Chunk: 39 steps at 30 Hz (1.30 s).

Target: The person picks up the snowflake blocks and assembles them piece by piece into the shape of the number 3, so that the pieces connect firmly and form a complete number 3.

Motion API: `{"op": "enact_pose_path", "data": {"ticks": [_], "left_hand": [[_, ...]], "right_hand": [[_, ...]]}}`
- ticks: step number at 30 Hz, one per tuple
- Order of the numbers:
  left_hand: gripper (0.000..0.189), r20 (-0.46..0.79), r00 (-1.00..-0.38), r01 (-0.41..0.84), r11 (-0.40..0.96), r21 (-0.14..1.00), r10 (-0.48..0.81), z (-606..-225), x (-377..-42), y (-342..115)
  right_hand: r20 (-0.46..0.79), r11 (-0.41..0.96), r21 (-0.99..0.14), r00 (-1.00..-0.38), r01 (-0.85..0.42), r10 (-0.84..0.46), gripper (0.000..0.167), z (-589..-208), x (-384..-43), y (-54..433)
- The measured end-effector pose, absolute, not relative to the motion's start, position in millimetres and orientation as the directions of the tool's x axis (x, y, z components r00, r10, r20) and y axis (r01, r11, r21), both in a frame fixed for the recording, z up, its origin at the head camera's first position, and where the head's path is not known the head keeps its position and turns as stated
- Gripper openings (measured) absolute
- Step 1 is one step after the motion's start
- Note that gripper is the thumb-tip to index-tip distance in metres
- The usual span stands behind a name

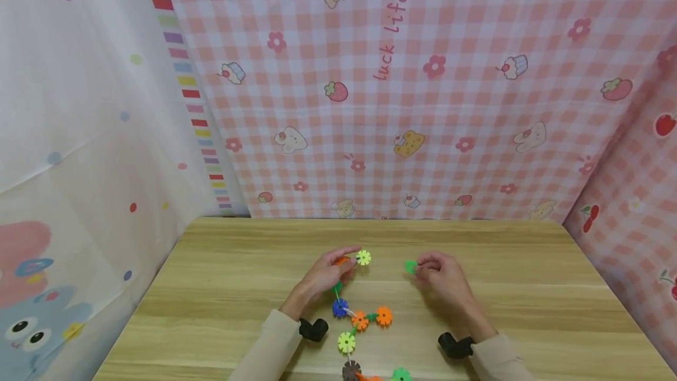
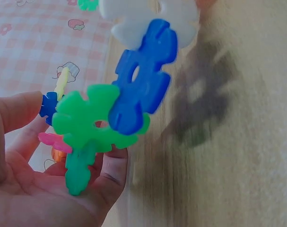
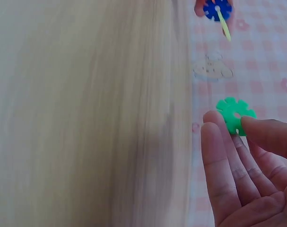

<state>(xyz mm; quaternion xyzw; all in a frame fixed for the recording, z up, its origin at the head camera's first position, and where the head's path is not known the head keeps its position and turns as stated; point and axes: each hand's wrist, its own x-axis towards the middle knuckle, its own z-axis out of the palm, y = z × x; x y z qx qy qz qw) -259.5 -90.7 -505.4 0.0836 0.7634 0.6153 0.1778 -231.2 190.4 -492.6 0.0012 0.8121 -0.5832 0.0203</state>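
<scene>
In the head view my left hand [image 1: 324, 274] holds one end of a chain of slotted plastic snowflake discs. Thumb and fingers pinch it near a small blue disc [image 2: 49, 105], from which a pale yellow disc [image 1: 363, 257] sticks out to the right. Green discs [image 2: 84, 120], a pink one [image 2: 56, 141] and an orange one lie within the palm, partly hidden by the fingers. A larger-looking blue disc [image 2: 142, 75] and a white disc [image 2: 129, 19] follow along the chain. Apart from it, my right hand [image 1: 444, 280] pinches a single green snowflake disc [image 3: 230, 108] between thumb and fingertips.
The rest of the chain runs toward the near table edge, with a blue disc [image 1: 340, 308], an orange disc [image 1: 384, 316], a yellow-green disc [image 1: 346, 343] and a brown disc [image 1: 351, 370]. Checked cloth [image 1: 370, 181] hangs behind the wooden table [image 1: 502, 251].
</scene>
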Motion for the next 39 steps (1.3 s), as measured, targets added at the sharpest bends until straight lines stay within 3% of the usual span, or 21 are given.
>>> {"op": "enact_pose_path", "data": {"ticks": [9, 16, 39], "left_hand": [[0.038, -0.162, -0.915, -0.083, 0.219, 0.972, 0.37, -505, -260, -90], [0.038, -0.16, -0.913, -0.084, 0.212, 0.974, 0.375, -504, -260, -91], [0.035, -0.15, -0.924, -0.069, 0.233, 0.97, 0.351, -503, -261, -90]], "right_hand": [[-0.004, 0.318, -0.948, -1.0, -0.005, -0.027, 0.004, -500, -241, 154], [0.056, 0.341, -0.937, -0.997, -0.07, -0.05, 0.009, -500, -246, 134], [0.08, 0.375, -0.921, -0.994, -0.103, -0.076, 0.014, -498, -245, 119]]}}
